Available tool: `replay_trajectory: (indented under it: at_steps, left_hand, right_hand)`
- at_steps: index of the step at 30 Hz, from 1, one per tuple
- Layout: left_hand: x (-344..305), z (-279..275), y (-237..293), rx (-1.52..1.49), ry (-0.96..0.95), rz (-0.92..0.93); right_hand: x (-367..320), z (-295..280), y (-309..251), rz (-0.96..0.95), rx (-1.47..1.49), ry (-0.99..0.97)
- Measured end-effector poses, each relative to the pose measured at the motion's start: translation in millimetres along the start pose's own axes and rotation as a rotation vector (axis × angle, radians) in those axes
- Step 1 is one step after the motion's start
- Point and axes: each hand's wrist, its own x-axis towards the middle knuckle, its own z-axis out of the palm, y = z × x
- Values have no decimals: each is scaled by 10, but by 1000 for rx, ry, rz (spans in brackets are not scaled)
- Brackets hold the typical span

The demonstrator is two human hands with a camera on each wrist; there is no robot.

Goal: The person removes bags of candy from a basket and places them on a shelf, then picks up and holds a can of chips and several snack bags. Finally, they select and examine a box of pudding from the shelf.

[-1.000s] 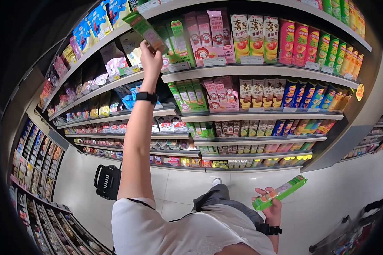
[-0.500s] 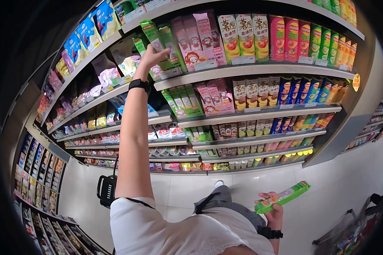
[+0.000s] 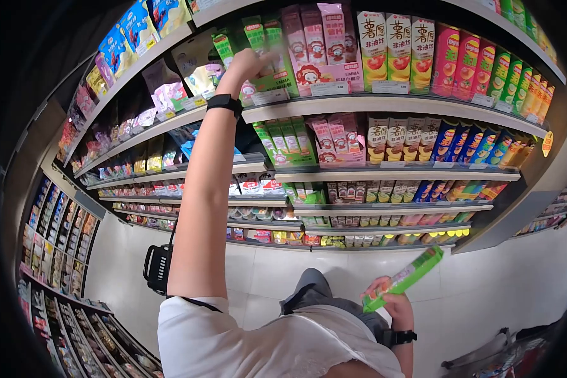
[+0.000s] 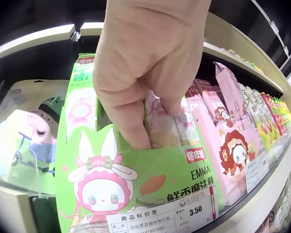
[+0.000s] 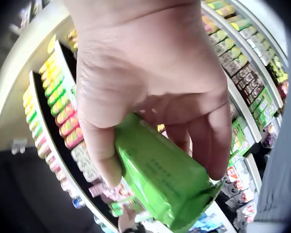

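Note:
High on the shelf, my left hand [image 3: 249, 65] reaches into a green display box [image 4: 109, 170] with a rabbit-eared cartoon figure on its front. In the left wrist view, one finger points down behind the box's front edge and the thumb is spread to the right. Long snack packets [image 4: 162, 128] stand in the box around these fingers, their tops partly hidden by the hand. Down by my waist, my right hand [image 3: 390, 299] grips a long green snack packet [image 3: 412, 272], tilted up to the right. The right wrist view shows thumb and fingers on either side of this packet [image 5: 160, 174].
Pink snack packets [image 3: 331, 38] stand in a box just right of the green one. Farther right are white cartons [image 3: 400, 53] and pink canisters [image 3: 446, 60]. A price label [image 4: 160, 218] sits on the shelf edge. A black basket [image 3: 157, 269] stands at lower left.
One second ago my left hand held a green packet raised before the shelf; it has since moved to the display box, among the packets. My right hand keeps its packet, tilted more steeply.

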Motion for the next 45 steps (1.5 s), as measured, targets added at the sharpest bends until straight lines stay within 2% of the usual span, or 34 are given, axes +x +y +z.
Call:
replay_trajectory:
  at_steps: [3,4,5,6,8,9,10,12,14,16,17,18,19,20,22,24,26,27,29,30,32,33,34,36,38,39,40,42,45]
  left_hand:
    - [166,62,-203,-28,-62,38]
    - [130,30,-113,-74,-79,27]
    - [109,61,-91,-83,-4,37]
    - [84,124,-94,-91,77,38]
    - [-115,344,-111,-106,510,195]
    - [-204,391,-102,-122,614,285]
    - [-302,486,-85,-37,852,402]
    - [-570,526,51,-140,934,430]
    - [-921,588,139,-327,888,568]
    - [-1321,706,193,-660,424,614]
    - [-1524,738,254,-887,199,593]
    - [-1700,763,298,-1107,-36,565]
    - [-1821,778,298,-1359,-285,495]
    - [-1888,778,255,-1597,-538,419]
    - [-1826,858,36,-1659,-678,378]
    - [-1815,768,-183,-1630,-604,314]
    - [-1803,681,-374,-1523,-395,371]
    - [-1798,642,-466,-1445,-313,388]
    - [-1757,617,-648,-1274,-163,448]
    - [-1722,606,-709,-1276,-156,458]
    - [-1636,542,-812,-1215,81,623]
    - [-1558,449,-877,-1138,165,678]
    - [-1461,303,-944,-1108,181,696]
    - [-1123,182,-1032,-828,434,751]
    - [-835,113,-1010,-456,592,735]
    - [-643,123,-1016,-302,706,814]
    - [-511,137,-1036,-161,741,858]
    - [-452,102,-1094,42,579,782]
    - [-411,219,-1195,-18,659,757]
  right_hand:
    - [579,257,-343,138,-274,-90]
    - [804,346,-444,120,-397,-128]
    - [992,580,-594,130,-468,-100]
    - [1233,651,-670,94,-523,-151]
    - [1556,908,-825,78,-509,-145]
    - [1666,1009,-865,78,-520,-124]
    - [1804,1109,-929,71,-526,-143]
    - [2026,1260,-1026,61,-557,-160]
    - [2206,1392,-1062,100,-586,-206]
    - [2364,1543,-1067,140,-553,-251]
    - [2451,1613,-1052,187,-425,-389]
    - [2537,1670,-1028,237,-289,-521]
    - [2672,1619,-961,336,-248,-575]
    - [2751,1681,-912,351,-262,-576]
    - [2917,1849,-779,341,-322,-667]
    - [3062,1959,-693,313,-419,-628]
    - [3202,2025,-650,281,-459,-421]
    - [3279,2113,-680,273,-479,-426]
    - [3341,2358,-738,-23,-767,24]
    - [3426,2409,-790,-31,-774,22]
    - [3618,2518,-956,-473,-1281,-215]
    - [3624,2735,-991,-476,-1172,-129]
    - [3642,2877,-1101,-515,-1253,-71]
    - [3726,3064,-1289,-583,-1123,-22]
    - [3854,3366,-1459,-802,-950,-33]
    - [3980,3470,-1555,-903,-889,-86]
    - [4108,3578,-1655,-1001,-825,-145]
    - [4273,3792,-1815,-1039,-841,-190]
    - [4458,3951,-1884,-1097,-867,-233]
